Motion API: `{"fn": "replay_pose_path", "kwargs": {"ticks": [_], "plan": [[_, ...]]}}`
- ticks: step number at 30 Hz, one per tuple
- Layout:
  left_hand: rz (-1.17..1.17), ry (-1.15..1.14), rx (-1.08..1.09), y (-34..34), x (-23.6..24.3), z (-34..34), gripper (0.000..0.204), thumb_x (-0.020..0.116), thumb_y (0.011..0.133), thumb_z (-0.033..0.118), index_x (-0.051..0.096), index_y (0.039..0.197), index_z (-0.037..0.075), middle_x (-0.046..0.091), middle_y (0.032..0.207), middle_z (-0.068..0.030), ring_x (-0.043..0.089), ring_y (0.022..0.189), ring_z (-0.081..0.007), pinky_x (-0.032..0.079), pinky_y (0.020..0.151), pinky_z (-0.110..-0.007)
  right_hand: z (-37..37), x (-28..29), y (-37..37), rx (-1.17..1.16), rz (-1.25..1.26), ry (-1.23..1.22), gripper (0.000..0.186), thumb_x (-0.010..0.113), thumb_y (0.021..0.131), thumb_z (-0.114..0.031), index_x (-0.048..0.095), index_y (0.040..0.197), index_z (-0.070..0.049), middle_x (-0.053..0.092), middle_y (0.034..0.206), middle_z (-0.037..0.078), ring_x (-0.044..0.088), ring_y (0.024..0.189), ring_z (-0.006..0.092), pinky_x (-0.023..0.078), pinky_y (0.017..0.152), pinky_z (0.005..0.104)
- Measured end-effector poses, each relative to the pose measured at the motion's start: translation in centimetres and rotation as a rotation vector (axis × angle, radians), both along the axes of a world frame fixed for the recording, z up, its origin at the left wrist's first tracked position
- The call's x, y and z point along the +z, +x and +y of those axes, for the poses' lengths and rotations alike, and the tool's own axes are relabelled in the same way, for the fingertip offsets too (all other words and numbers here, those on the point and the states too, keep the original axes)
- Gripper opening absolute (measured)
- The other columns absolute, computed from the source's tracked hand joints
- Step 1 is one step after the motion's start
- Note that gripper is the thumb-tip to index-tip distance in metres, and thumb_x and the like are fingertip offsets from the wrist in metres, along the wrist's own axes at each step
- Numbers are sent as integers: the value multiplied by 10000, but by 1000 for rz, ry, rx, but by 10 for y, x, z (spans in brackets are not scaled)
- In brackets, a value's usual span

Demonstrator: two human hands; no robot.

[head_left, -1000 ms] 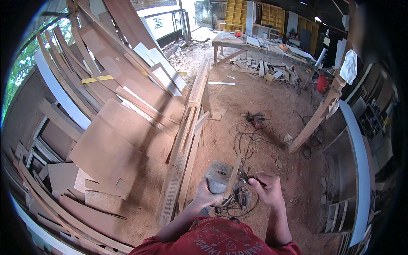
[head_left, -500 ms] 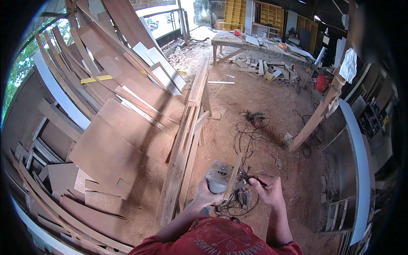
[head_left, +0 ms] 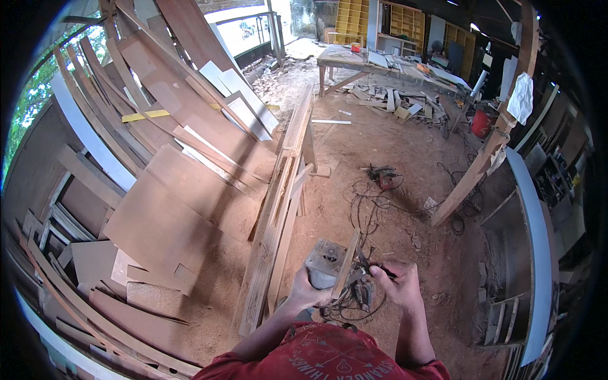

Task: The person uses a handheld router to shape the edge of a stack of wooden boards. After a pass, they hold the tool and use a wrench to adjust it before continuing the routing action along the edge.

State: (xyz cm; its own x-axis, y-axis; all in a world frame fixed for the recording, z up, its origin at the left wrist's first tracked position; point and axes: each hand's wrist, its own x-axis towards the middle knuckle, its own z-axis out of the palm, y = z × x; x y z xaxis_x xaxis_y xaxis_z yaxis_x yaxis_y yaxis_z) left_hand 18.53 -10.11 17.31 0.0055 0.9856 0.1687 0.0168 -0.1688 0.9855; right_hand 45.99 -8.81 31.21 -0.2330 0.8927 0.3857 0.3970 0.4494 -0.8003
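My left hand [head_left: 308, 292] is wrapped round the grey body of a trim router [head_left: 324, 277], which is turned so its square base plate [head_left: 327, 257] with a hole in the middle faces up. Along the right side of that plate runs a narrow wooden strip [head_left: 346, 265], standing at a slant. My right hand [head_left: 399, 278] is closed on a dark hand tool [head_left: 363, 258]. The tool's slim end sits right beside the strip; whether they touch I cannot tell. Its exact kind is too small to make out.
A long grooved timber beam [head_left: 277, 221] stands on supports to my left. Corded power tools [head_left: 384, 178] and tangled cables lie on the dusty floor. Boards [head_left: 166, 218] lean at left, a wooden post [head_left: 470, 178] slants at right, and a workbench [head_left: 345, 61] stands far ahead above wood scraps [head_left: 405, 104].
The view has shifted very slightly. Both hands keep their hold, and the router and the dark tool stay almost in place.
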Motion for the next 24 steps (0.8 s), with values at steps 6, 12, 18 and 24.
{"fn": "replay_pose_path", "kwargs": {"ticks": [6,12,18,24], "plan": [[-11,-73,-48,-5,-2,-3,902,1051,755,250,596,1484,-24,759,1377,-144,735,1268,-224,574,1094,-409,-1,-5,1,18,-24,19,189,832,1043,-212,853,1079,-27,676,725,127,657,640,238,522,623,377],[36,-54,-9,-7,-1,-8,949,1089,719,300,614,1479,-12,771,1362,-130,741,1257,-228,573,1100,-415,-6,1,-4,17,1,-3,194,827,1046,-211,857,1095,-26,686,733,125,677,658,227,535,642,377],[22,-51,-21,-5,3,-12,917,1079,739,288,618,1475,-7,768,1374,-132,738,1275,-225,576,1098,-414,-9,-2,-1,4,-8,-72,221,830,1045,-211,859,1097,2,729,770,130,701,715,194,547,678,361],[30,-25,20,1,13,-13,889,1042,777,229,580,1499,-5,758,1378,-136,739,1272,-228,579,1101,-420,-12,-4,2,-27,39,-157,230,831,1053,-202,850,1107,21,758,790,113,683,715,139,545,664,350]]}}
